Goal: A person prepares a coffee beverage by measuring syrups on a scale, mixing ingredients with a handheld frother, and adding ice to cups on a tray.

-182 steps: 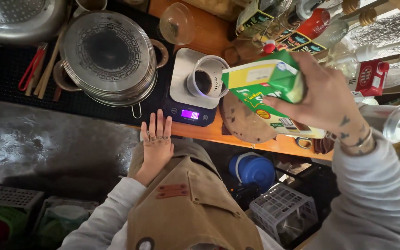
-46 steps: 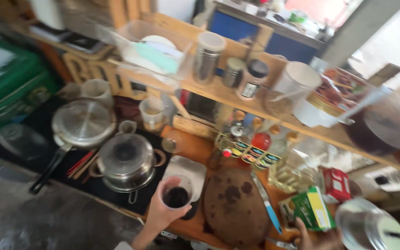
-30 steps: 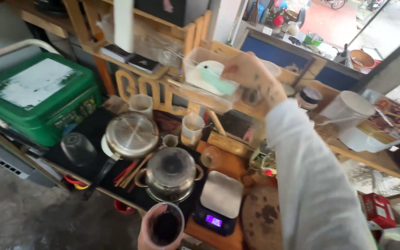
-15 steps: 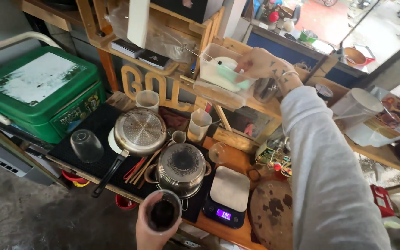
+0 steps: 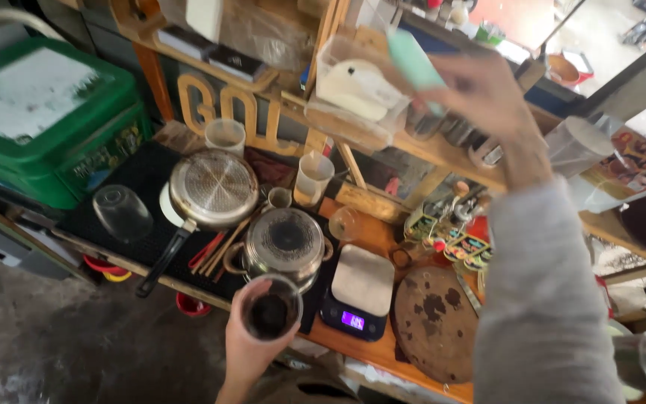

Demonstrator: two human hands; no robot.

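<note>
One cup; two hands

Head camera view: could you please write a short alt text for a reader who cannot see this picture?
Seen from above, the left hand holds a glass of dark liquid at the counter's edge, while the right hand lifts a pale green object near a wooden shelf. Beside the glass sit a lidded steel pot and a small digital scale.

Left hand low, fingers curled; right hand raised, pinching.
</note>
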